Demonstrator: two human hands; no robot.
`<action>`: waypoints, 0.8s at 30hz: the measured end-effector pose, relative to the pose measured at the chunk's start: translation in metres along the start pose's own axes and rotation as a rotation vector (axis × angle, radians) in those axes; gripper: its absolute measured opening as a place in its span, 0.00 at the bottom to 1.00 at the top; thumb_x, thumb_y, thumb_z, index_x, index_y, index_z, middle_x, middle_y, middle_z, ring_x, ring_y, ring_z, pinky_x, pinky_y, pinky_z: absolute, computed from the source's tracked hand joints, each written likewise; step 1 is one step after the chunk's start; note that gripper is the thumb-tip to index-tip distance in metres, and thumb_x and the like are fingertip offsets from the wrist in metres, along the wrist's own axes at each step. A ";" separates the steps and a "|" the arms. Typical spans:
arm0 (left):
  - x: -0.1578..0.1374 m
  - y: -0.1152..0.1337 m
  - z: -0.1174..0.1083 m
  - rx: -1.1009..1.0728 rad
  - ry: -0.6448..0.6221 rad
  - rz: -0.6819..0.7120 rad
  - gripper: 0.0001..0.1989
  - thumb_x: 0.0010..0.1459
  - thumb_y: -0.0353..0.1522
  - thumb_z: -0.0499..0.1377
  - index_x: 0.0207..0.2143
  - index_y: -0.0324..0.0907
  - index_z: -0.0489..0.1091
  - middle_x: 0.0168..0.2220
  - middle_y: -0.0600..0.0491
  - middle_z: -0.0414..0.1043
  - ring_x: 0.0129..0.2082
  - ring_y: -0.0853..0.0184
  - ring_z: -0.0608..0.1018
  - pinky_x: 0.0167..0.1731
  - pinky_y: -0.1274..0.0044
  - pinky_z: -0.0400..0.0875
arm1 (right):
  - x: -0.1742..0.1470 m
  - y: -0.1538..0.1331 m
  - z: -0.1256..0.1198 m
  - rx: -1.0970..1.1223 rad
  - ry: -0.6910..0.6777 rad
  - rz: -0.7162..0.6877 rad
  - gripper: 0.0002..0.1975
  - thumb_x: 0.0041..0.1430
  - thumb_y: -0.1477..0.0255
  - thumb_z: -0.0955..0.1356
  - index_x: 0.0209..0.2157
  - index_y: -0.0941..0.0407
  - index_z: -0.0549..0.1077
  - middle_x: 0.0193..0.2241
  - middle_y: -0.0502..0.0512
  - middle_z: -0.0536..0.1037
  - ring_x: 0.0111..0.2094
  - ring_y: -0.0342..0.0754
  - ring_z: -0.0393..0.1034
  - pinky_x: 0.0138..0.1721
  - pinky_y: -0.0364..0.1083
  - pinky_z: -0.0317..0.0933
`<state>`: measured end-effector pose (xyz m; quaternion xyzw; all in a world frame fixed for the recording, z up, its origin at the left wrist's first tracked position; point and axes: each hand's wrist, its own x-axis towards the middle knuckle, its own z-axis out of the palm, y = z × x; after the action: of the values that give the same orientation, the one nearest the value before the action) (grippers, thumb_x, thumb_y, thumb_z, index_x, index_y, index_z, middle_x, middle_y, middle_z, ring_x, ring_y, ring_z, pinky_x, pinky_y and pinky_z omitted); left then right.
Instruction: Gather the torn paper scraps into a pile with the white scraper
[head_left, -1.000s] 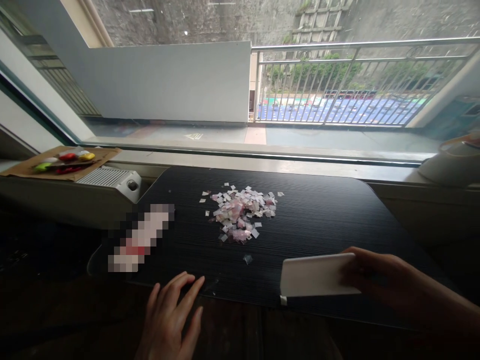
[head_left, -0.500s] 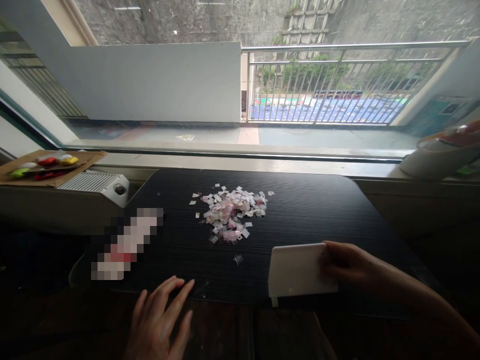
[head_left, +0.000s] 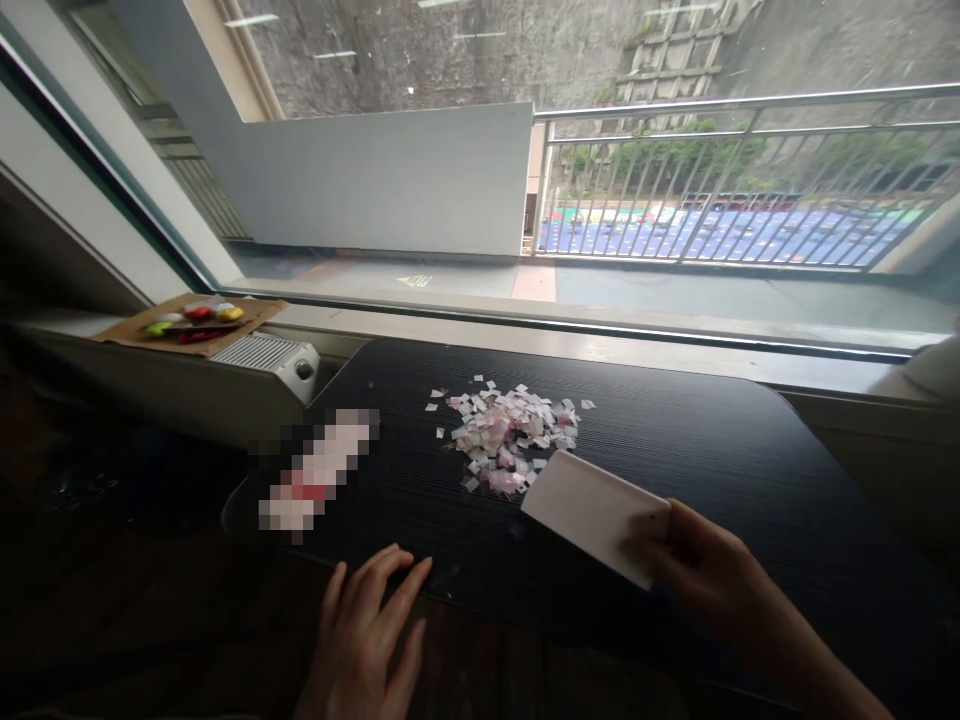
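My right hand [head_left: 686, 545] grips the right end of a flat white rectangular panel [head_left: 589, 505], whose exact kind I cannot make out. The panel is tilted, its far left corner close to the near right side of a heap of small paper scraps [head_left: 517, 425]. These are white and pinkish square bits, some shiny like clear film, with a few loose around the heap. My left hand [head_left: 371, 615] is at the near edge of the black table [head_left: 667, 420], fingers spread and holding nothing.
A blurred-out pale and red strip [head_left: 322, 475] lies on the table's left side. Beyond that, brown cardboard [head_left: 127, 325] with colourful small items rests by a white radiator [head_left: 266, 360]. A window sill [head_left: 465, 328] and large window run along the far edge.
The white panel has turned and moved forward to the heap's near edge. A loose clear scrap before the heap is no longer visible. The whole view has shifted and tilted.
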<state>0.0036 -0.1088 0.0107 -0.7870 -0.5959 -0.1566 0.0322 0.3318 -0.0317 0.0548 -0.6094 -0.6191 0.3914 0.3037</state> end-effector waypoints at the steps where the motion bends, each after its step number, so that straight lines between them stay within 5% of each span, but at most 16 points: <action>1: 0.000 0.001 0.000 -0.008 -0.001 -0.004 0.25 0.55 0.29 0.52 0.56 0.51 0.60 0.51 0.49 0.68 0.52 0.60 0.71 0.53 0.61 0.61 | -0.002 0.001 0.006 -0.016 -0.024 -0.012 0.12 0.51 0.60 0.66 0.29 0.55 0.71 0.25 0.52 0.76 0.26 0.48 0.70 0.25 0.44 0.65; 4: 0.001 0.004 0.000 -0.029 0.012 -0.015 0.25 0.55 0.29 0.52 0.56 0.51 0.61 0.51 0.49 0.68 0.51 0.60 0.71 0.54 0.59 0.61 | -0.006 0.002 0.012 -0.032 -0.074 -0.051 0.13 0.53 0.59 0.65 0.29 0.55 0.71 0.22 0.51 0.75 0.24 0.47 0.70 0.23 0.43 0.64; 10: 0.002 0.004 0.001 0.003 0.014 0.012 0.24 0.57 0.29 0.51 0.56 0.51 0.60 0.50 0.48 0.69 0.52 0.60 0.71 0.53 0.59 0.62 | 0.008 -0.006 -0.003 -0.050 0.131 -0.029 0.15 0.51 0.57 0.67 0.34 0.55 0.71 0.31 0.56 0.80 0.32 0.52 0.74 0.32 0.46 0.69; 17: 0.000 0.004 0.003 0.004 0.011 0.013 0.23 0.57 0.29 0.51 0.56 0.50 0.62 0.51 0.48 0.68 0.52 0.60 0.70 0.54 0.60 0.61 | 0.003 -0.012 0.003 -0.106 -0.013 -0.062 0.13 0.52 0.58 0.66 0.31 0.53 0.72 0.28 0.54 0.80 0.31 0.52 0.75 0.31 0.45 0.69; 24: 0.001 0.007 0.002 -0.015 0.035 -0.016 0.22 0.57 0.29 0.51 0.54 0.49 0.63 0.51 0.48 0.68 0.53 0.60 0.69 0.55 0.59 0.59 | 0.000 -0.015 0.003 -0.080 0.030 -0.076 0.13 0.52 0.59 0.66 0.32 0.54 0.74 0.30 0.54 0.81 0.30 0.51 0.75 0.30 0.44 0.69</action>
<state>0.0108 -0.1094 0.0102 -0.7796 -0.6002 -0.1753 0.0355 0.3213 -0.0310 0.0656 -0.6029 -0.6523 0.3453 0.3030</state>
